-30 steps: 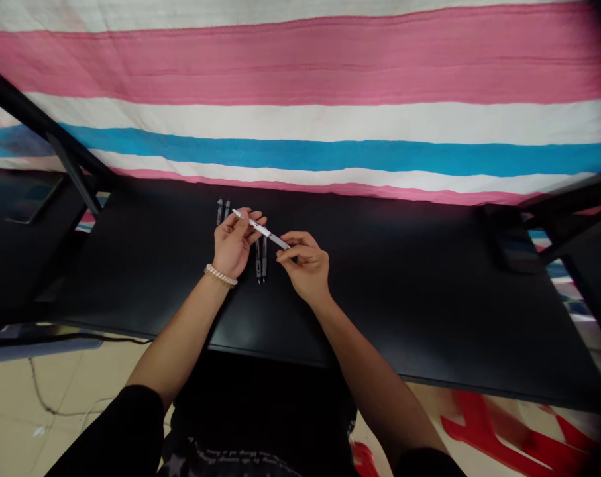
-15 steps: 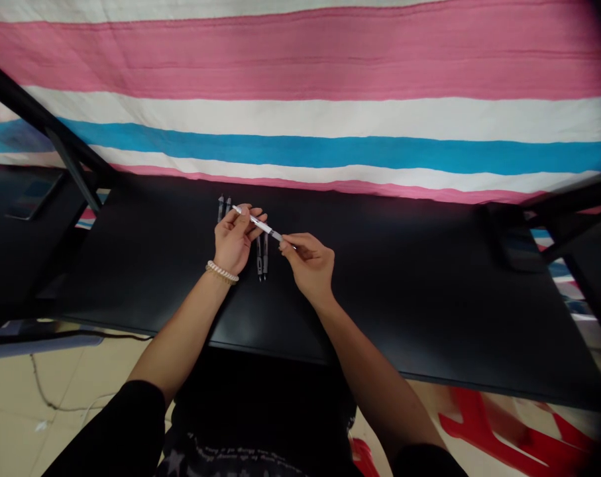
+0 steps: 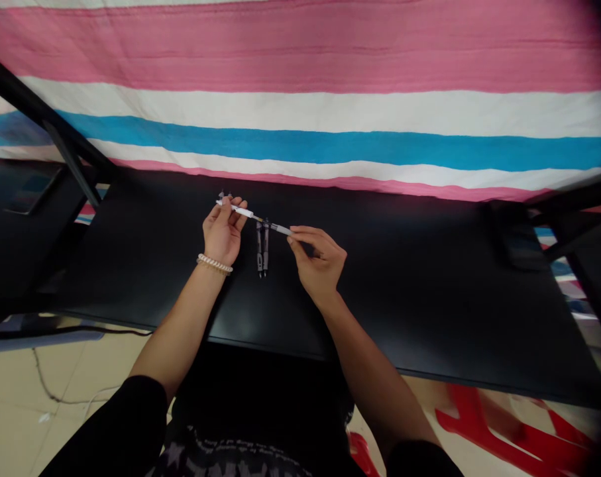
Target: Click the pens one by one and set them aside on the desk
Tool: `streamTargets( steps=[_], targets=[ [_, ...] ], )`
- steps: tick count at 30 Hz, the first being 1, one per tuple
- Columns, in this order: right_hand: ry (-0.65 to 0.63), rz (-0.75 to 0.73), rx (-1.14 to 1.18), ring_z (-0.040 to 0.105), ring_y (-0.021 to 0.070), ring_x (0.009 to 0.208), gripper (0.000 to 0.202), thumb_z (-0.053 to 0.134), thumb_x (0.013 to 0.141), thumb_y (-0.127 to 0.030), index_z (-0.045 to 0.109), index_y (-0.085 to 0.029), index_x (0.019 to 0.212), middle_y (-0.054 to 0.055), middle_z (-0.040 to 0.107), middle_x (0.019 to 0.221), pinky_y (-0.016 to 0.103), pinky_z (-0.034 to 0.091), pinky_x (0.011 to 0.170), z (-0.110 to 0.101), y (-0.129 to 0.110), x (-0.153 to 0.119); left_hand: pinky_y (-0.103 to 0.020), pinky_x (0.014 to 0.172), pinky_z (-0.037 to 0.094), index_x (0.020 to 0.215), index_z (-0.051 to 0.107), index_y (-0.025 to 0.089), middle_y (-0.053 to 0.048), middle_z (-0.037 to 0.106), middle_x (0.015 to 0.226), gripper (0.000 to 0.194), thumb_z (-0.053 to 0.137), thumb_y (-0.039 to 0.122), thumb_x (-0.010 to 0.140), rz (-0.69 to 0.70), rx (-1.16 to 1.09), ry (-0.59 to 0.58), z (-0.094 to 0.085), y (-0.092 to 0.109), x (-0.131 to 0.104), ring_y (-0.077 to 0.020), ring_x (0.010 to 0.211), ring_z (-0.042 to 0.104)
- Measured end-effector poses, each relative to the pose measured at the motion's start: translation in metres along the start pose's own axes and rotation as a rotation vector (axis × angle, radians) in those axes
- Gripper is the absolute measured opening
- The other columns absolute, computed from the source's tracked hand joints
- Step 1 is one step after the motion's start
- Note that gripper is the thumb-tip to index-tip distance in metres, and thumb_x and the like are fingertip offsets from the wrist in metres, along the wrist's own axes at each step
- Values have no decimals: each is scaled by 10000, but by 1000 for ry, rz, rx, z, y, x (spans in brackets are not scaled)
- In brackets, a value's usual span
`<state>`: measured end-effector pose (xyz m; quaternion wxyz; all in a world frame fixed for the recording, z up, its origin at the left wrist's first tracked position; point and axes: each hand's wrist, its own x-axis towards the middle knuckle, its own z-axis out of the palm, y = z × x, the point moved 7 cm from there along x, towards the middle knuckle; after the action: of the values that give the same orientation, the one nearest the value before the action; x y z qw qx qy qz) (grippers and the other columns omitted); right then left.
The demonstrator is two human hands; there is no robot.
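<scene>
My left hand (image 3: 224, 228), palm up with a beaded band at the wrist, pinches the white barrel of a pen (image 3: 243, 211). My right hand (image 3: 321, 260) grips the pen's grey front section (image 3: 281, 229) between thumb and fingertips. Between the two parts a thin refill (image 3: 259, 218) shows, so the pen is drawn apart but still in line. Below the refill, two dark grey pens (image 3: 262, 253) lie side by side on the black table. Behind my left fingers the ends of two more pens (image 3: 225, 195) stick out, mostly hidden.
The black table (image 3: 429, 285) runs across the view, with a striped cloth (image 3: 330, 146) hanging along its far edge. A dark phone-like object (image 3: 511, 235) lies at the right, another (image 3: 39, 192) on the left surface. A red plastic stool (image 3: 503, 430) stands below at right.
My hands have moved apart, the left one leftward and the right one slightly rightward. The pen's front section has separated from the white barrel, and the refill now shows between them.
</scene>
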<state>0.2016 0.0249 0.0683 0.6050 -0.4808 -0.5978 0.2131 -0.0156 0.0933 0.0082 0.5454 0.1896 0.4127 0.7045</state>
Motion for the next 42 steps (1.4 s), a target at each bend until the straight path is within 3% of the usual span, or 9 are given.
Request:
streamTargets(
  steps=[4,10,13,16,19,21,24,31,42],
  targets=[
    [-18,1,-1,749,216,883,104,710,904,-253,771,-295,831,10,792,950,445,624,885,3,-1,-2,-281,916,582,894,709,182,-44,760,954,209,828,333,812,-5,-6,-30,4,1,-3,-162,968,747],
    [-21,58,11,753,230,919,95,724,895,-298,779,-300,818,20,792,982,468,627,908,7,4,-7,-270,866,594,928,693,196,-27,758,929,170,793,307,849,-102,38,-141,26,-14,-25,-145,893,750],
    [-42,161,28,754,216,799,89,732,891,-345,785,-281,859,26,782,891,430,654,799,9,14,-10,-279,865,593,909,683,197,-19,751,920,142,783,284,859,-119,25,-160,30,-16,-29,-139,865,750],
    [-107,298,101,718,171,626,198,679,927,-409,773,-245,984,19,748,769,344,648,631,16,26,-13,-281,846,594,919,687,200,-19,747,916,131,776,278,864,-113,27,-170,30,-14,-28,-139,846,748],
    [-124,267,118,748,183,779,301,743,868,-411,737,-256,1126,34,768,918,346,659,736,17,28,-13,-292,851,593,921,689,201,-25,744,919,141,780,291,860,-97,46,-150,28,-11,-25,-150,864,747],
    [-148,240,90,749,186,801,279,748,860,-397,749,-257,1101,37,769,948,355,658,764,18,28,-12,-291,843,594,922,691,202,-30,745,926,148,780,301,859,-86,49,-137,26,-10,-24,-156,879,745],
    [-219,296,73,720,162,642,238,677,916,-414,772,-230,1034,30,755,821,326,644,640,21,34,-14,-284,823,596,919,691,203,-30,745,925,143,775,303,861,-87,48,-136,26,-9,-23,-156,876,741],
    [-270,348,73,669,127,508,319,643,936,-494,756,-201,989,11,714,695,245,562,484,21,35,-15,-285,820,593,908,683,198,-21,744,902,148,781,294,854,-99,44,-141,28,-9,-26,-146,838,739],
    [-351,338,89,657,110,521,353,592,962,-524,725,-197,973,5,704,705,228,541,488,28,37,-18,-299,823,588,913,694,195,-23,738,896,84,741,260,888,-110,49,-123,26,-11,-25,-147,832,733]
  ],
)
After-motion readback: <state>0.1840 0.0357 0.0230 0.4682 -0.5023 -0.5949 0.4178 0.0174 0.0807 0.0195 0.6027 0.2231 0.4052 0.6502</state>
